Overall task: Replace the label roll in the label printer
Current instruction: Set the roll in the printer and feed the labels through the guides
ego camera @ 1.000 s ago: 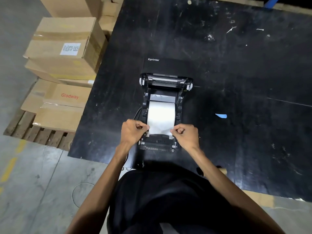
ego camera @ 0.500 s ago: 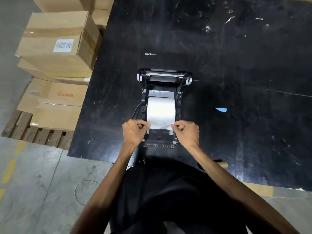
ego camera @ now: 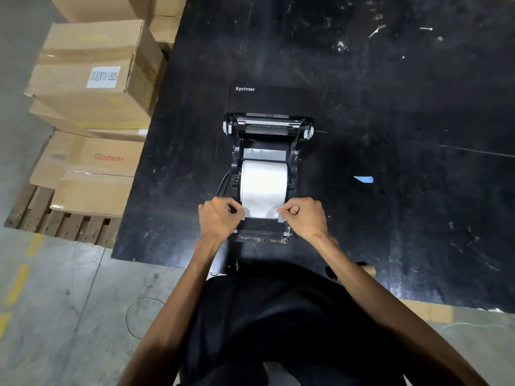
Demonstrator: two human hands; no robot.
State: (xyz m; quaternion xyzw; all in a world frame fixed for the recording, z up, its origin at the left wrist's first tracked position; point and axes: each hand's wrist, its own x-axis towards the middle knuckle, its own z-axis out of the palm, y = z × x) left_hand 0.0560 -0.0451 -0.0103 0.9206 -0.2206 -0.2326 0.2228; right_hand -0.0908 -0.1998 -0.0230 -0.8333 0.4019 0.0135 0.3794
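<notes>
Label printer (ego camera: pixel 267 174) sits on worktop (ego camera: pixel 390 107) near its near edge, lid (ego camera: pixel 274 97) laid back on far side. Label roll (ego camera: pixel 264 185) seated in open bay. Left hand (ego camera: pixel 220 218) and right hand (ego camera: pixel 305 218) placed at roll's near corners. Boxes (ego camera: pixel 94 79) stacked on pallet (ego camera: pixel 55 224), left of worktop.

The tabletop (ego camera: pixel 390 135) is black, streaked with pale scratches and white specks. The printer (ego camera: pixel 267 126) is black with white lettering on its lid and light grey parts at the hinge. The roll (ego camera: pixel 264 188) in it is plain white. A small scrap (ego camera: pixel 363 179) on the tabletop is light blue. The boxes (ego camera: pixel 94 79) are brown cardboard; one bears a white label, another red lettering. The floor (ego camera: pixel 55 302) is grey with yellow dashes. The person's clothing (ego camera: pixel 278 330) is black.
</notes>
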